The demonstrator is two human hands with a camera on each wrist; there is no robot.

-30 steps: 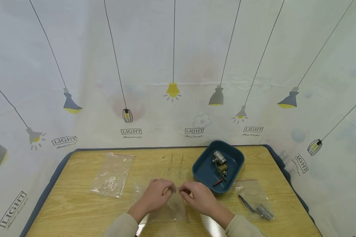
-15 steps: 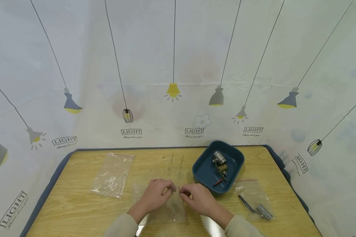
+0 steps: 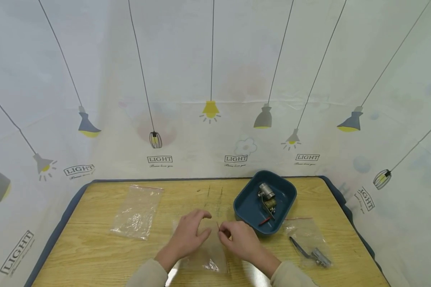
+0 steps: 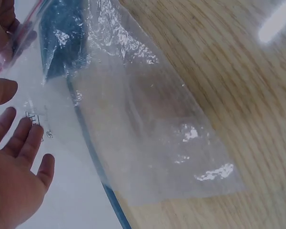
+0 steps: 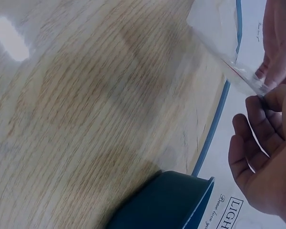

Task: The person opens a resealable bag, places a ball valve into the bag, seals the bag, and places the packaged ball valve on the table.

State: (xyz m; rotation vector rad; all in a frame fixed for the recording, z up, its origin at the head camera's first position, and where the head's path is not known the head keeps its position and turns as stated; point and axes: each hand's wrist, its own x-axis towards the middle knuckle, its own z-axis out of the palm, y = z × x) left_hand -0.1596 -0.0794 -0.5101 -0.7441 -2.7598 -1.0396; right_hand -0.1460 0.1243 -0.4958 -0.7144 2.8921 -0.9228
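A clear zip bag [image 3: 206, 257] with a red line along its mouth hangs above the middle of the table. My right hand [image 3: 238, 239] pinches the bag's edge at the red strip between thumb and forefinger. In the right wrist view the fingers of that hand [image 5: 264, 148] curl at the bag's corner. My left hand [image 3: 188, 234] is beside the bag, thumb and fingers spread apart. The left wrist view shows this hand [image 4: 19, 167] with nothing gripped, next to the transparent bag [image 4: 143, 119], which looks flat.
A blue basin [image 3: 244, 213] with metal valve-like fittings [image 3: 267, 197] stands just beyond my right hand. To the right lies another clear bag [image 3: 305, 229] with a lever-handled metal fitting [image 3: 319, 257]. One more clear bag [image 3: 136, 211] lies at the left on the wooden table [image 3: 93, 239].
My left hand has opened, its fingers lifting and spreading away from the bag's mouth. The right hand keeps its pinch on the bag in nearly the same place.
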